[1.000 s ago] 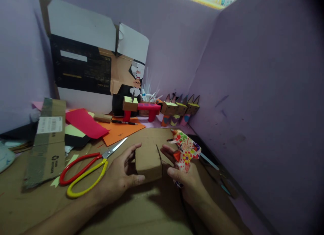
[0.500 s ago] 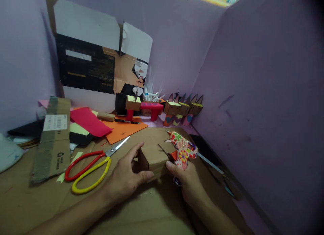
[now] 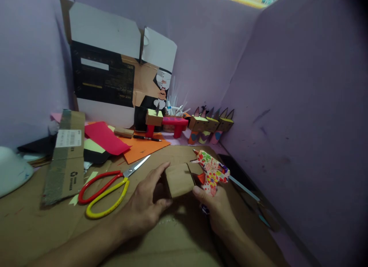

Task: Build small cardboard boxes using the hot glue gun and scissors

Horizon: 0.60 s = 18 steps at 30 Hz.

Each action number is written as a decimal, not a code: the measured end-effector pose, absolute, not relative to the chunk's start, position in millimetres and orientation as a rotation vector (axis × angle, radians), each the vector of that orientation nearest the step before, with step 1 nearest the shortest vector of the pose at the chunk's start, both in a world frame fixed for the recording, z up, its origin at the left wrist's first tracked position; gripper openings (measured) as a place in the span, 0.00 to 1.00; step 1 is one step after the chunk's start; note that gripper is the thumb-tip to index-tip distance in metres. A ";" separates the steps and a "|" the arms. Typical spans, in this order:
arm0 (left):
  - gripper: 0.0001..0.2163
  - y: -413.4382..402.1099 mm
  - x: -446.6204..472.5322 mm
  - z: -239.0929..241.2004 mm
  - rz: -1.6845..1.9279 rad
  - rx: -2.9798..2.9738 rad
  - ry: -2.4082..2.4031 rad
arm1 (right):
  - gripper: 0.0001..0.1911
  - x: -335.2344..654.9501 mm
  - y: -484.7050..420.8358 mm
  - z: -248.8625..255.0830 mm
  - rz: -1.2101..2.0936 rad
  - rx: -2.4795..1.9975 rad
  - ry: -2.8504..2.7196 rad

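Note:
A small folded cardboard box (image 3: 179, 181) is tilted so that one broad face shows; a flap stands out at its right side. My left hand (image 3: 146, 198) grips it from the left, thumb at the lower edge and fingers along the far side. In my right hand (image 3: 218, 207) is a hot glue gun (image 3: 212, 170) with a floral pattern, its nozzle pointing up and left, away from the box. A glue stick (image 3: 244, 188) sticks out of its back end. The right thumb lies against the box's right edge. Scissors (image 3: 130, 172) with red and yellow handles lie partly spread to the left.
A cardboard strip (image 3: 64, 159), red paper (image 3: 107, 137), orange paper (image 3: 145, 149) and a black pen (image 3: 147, 138) lie at the back left. Several cardboard animal figures (image 3: 198, 123) stand along the back. An opened carton (image 3: 103, 73) leans on the wall. A purple wall (image 3: 301, 125) borders the right.
The cardboard box has been tipped, so its broad face now turns more toward me. Both hands keep their holds. The whole view has shifted slightly.

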State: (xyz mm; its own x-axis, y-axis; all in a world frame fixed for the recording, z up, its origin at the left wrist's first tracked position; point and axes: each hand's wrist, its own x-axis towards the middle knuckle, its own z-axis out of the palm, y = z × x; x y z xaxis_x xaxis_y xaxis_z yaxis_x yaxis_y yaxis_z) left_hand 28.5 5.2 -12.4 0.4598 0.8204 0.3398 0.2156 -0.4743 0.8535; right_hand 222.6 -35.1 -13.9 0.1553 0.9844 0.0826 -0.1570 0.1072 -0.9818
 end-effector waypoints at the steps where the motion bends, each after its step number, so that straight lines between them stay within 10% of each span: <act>1: 0.34 5.7 28.4 -13.8 1.005 1.955 0.837 | 0.25 221.9 -35.2 -12.5 1.103 -1.087 -1.024; 18: 0.42 13.7 30.9 -8.5 0.890 1.163 0.734 | 0.23 214.1 -38.6 -3.9 0.821 -1.208 -1.065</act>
